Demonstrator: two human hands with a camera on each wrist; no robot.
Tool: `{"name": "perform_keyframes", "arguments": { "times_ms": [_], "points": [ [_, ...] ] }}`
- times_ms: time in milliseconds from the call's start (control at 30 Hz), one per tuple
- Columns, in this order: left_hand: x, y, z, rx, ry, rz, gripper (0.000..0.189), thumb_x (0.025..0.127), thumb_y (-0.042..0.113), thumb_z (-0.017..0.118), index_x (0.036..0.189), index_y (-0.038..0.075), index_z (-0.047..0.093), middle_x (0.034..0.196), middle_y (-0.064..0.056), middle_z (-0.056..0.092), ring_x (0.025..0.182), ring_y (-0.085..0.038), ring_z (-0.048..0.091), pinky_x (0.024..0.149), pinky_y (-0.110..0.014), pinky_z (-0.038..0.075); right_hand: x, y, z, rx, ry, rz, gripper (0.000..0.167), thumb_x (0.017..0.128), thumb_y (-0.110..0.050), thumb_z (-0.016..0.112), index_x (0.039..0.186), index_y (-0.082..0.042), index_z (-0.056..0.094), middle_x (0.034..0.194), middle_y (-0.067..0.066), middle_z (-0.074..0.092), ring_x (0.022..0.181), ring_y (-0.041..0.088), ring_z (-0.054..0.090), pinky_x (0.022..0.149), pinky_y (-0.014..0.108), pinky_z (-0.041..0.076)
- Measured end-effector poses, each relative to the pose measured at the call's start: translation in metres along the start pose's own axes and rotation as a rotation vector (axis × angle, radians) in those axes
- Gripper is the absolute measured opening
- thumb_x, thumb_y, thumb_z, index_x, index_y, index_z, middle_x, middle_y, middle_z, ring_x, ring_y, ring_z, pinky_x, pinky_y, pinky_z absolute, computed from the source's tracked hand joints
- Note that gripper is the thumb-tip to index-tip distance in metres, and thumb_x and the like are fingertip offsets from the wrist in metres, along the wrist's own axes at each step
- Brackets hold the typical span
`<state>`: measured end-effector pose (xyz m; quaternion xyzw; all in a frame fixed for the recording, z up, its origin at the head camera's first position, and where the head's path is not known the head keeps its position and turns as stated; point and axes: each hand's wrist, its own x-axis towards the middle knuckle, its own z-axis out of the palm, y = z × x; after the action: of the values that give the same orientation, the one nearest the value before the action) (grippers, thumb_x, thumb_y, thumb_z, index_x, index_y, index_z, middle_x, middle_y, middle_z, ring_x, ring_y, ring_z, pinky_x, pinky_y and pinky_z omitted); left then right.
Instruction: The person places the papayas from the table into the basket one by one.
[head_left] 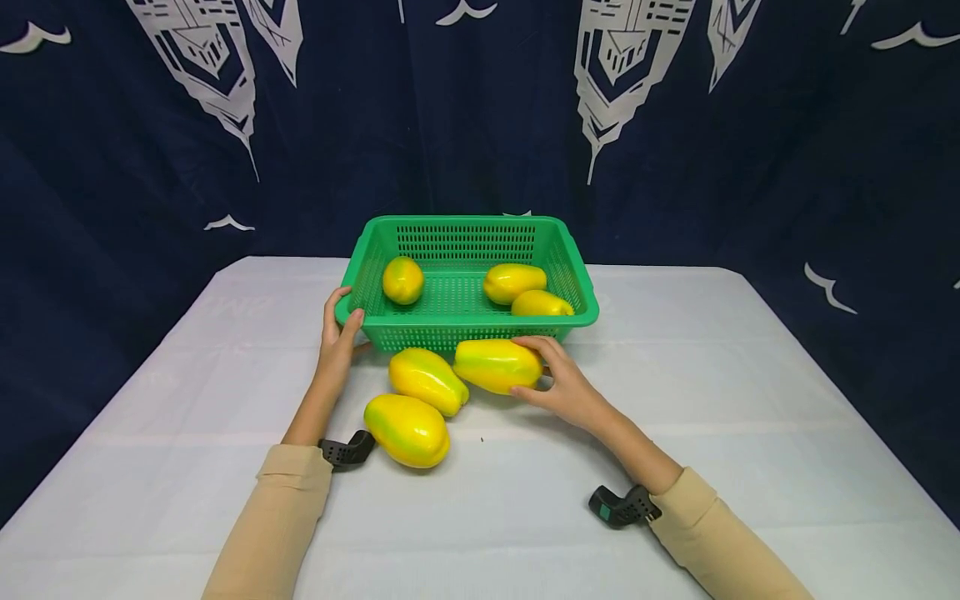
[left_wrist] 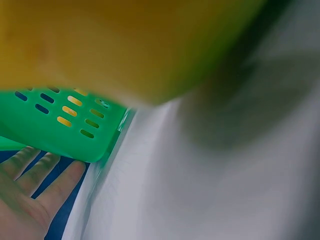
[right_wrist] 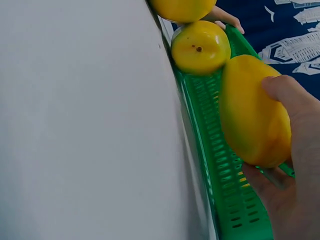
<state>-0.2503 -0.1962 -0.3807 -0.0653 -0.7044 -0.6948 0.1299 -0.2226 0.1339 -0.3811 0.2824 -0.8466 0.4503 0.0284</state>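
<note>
Toward the far edge of the table, the right hand grips a yellow fruit before the near rim of the green basket, whose near left corner the left hand touches, fingers spread wide, beside two loose fruits

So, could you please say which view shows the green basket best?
The head view: the green basket appears almost whole, its interior visible. The left wrist view shows only a slotted part behind a blurred fruit; the right wrist view, a slotted side partly hidden by the right hand and held fruit.
</note>
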Motion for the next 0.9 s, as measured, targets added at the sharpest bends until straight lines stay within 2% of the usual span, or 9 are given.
{"name": "perform_keyframes", "arguments": {
  "times_ms": [300,600,733,900],
  "points": [
    [0.0,0.0,0.0,0.003,0.002,-0.003,0.052,0.095,0.03,0.04,0.141,0.024,0.018,0.148,-0.009,0.014,0.128,-0.034,0.031,0.094,-0.061,0.037,-0.003,-0.02,0.003,0.055,-0.023,-0.073,0.064,0.077,-0.012,0.072,0.132,-0.011,0.041,0.132,0.01,0.039,0.119,0.025,0.041,0.094,0.04,0.046],
    [0.0,0.001,0.001,-0.005,0.001,0.003,0.052,0.094,0.03,0.041,0.141,0.023,0.019,0.147,-0.01,0.015,0.127,-0.034,0.031,0.093,-0.062,0.037,-0.006,-0.038,0.002,0.033,-0.029,-0.135,0.063,0.076,-0.012,0.073,0.131,-0.015,0.042,0.133,0.006,0.039,0.12,0.021,0.04,0.093,0.039,0.047],
    [0.0,0.0,0.002,-0.004,0.003,0.009,0.052,0.094,0.03,0.041,0.141,0.023,0.019,0.148,-0.009,0.014,0.127,-0.035,0.03,0.093,-0.062,0.037,-0.007,-0.045,-0.005,0.029,0.006,-0.15,0.064,0.076,-0.011,0.073,0.131,-0.015,0.041,0.134,0.006,0.039,0.121,0.021,0.04,0.094,0.038,0.046],
    [0.0,0.0,0.001,0.002,0.001,0.009,0.052,0.095,0.031,0.041,0.141,0.024,0.019,0.148,-0.009,0.014,0.128,-0.035,0.03,0.093,-0.062,0.037,-0.005,-0.05,-0.018,0.019,0.097,-0.145,0.066,0.074,-0.007,0.073,0.132,-0.013,0.041,0.132,0.007,0.04,0.117,0.018,0.042,0.091,0.031,0.047]
  ]
}}
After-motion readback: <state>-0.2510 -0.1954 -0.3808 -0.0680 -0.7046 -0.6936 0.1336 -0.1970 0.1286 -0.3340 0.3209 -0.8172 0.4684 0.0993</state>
